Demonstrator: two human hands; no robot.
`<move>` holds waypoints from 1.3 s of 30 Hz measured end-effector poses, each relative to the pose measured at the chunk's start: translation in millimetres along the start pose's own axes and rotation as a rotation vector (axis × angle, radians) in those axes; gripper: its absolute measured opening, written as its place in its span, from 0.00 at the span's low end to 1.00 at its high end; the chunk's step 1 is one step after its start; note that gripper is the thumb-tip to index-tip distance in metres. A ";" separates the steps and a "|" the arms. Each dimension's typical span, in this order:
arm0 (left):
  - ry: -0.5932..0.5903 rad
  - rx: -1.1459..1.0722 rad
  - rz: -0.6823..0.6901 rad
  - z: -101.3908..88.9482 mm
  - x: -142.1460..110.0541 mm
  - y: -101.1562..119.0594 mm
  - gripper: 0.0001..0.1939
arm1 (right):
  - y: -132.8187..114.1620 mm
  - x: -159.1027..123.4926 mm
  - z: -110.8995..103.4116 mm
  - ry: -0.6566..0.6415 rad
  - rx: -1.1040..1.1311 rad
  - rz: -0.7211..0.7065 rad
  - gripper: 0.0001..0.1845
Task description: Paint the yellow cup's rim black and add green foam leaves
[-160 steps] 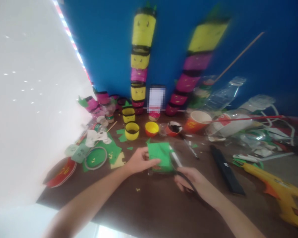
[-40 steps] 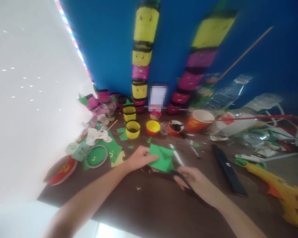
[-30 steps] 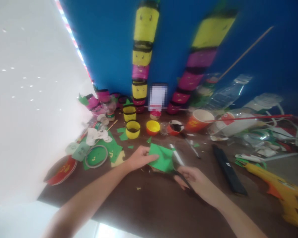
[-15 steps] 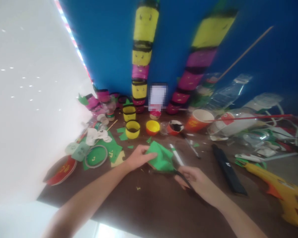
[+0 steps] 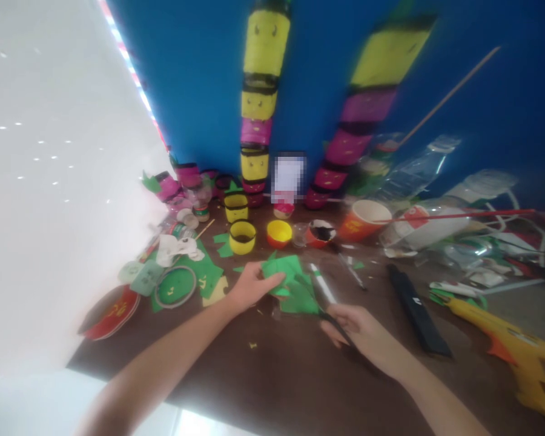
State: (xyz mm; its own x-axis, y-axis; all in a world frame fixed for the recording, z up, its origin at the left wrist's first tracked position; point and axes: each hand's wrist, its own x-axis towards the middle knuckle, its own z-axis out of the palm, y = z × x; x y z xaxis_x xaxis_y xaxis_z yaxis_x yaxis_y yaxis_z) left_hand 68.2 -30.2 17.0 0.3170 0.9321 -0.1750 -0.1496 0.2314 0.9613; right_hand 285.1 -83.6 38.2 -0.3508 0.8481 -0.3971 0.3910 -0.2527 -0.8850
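A piece of green paper or foam sheet point(image 5: 298, 292) is pinched in my left hand point(image 5: 251, 287), thumb on top and fingers behind. My right hand point(image 5: 356, 327) is closed round the dark handles of scissors point(image 5: 337, 326). Their blades point up and left onto the green piece, blurred where they meet it. A white marker point(image 5: 322, 283) lies just beyond my right hand. A yellow cup section point(image 5: 242, 237) and a red cup with a yellow inside point(image 5: 279, 233) stand beyond the green piece.
A yellow glue gun point(image 5: 508, 345) and a long black case point(image 5: 418, 312) lie at right. Clear bottles point(image 5: 418, 172) and an orange cup point(image 5: 366, 221) stand behind. Tape point(image 5: 176, 287), green scraps and a red lid point(image 5: 113, 312) sit left. Yellow-and-magenta columns point(image 5: 257, 103) rise against the blue wall.
The green piece has turned and spread flatter, and its upper point now lies lower and to the left. My left hand has shifted slightly; the right hand stays nearly in place with the scissors.
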 end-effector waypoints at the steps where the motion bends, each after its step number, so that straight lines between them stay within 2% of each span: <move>1: -0.009 0.016 0.005 0.0 -0.6 0.5 0.21 | 0.8 0.1 -0.1 0.002 -0.002 0.009 0.21; 8: -0.065 0.067 -0.010 -2.0 -0.4 -1.9 0.21 | -4.6 -2.0 -0.4 -0.011 -0.014 0.036 0.21; 19: -0.043 0.135 -0.026 -5.6 0.0 -5.9 0.20 | -7.7 -1.7 0.4 -0.021 -0.005 0.033 0.22; 25: -0.066 0.076 -0.031 -4.0 0.0 -4.2 0.20 | -2.5 -1.0 0.2 -0.025 0.004 0.016 0.20; 34: -0.041 -0.008 0.000 2.0 -1.5 4.3 0.19 | -7.4 -2.1 -0.5 -0.039 0.002 0.009 0.23; 39: -0.012 -0.005 0.049 -0.2 1.9 -0.9 0.18 | -6.5 -2.1 -0.9 -0.044 -0.020 0.031 0.22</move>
State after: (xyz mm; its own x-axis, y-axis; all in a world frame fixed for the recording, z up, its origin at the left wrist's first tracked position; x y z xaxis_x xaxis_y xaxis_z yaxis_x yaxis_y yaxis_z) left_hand 68.8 -28.6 15.8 0.3206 0.9389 -0.1253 -0.1703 0.1873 0.9674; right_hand 284.1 -83.3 45.0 -0.3751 0.8188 -0.4345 0.4189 -0.2684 -0.8675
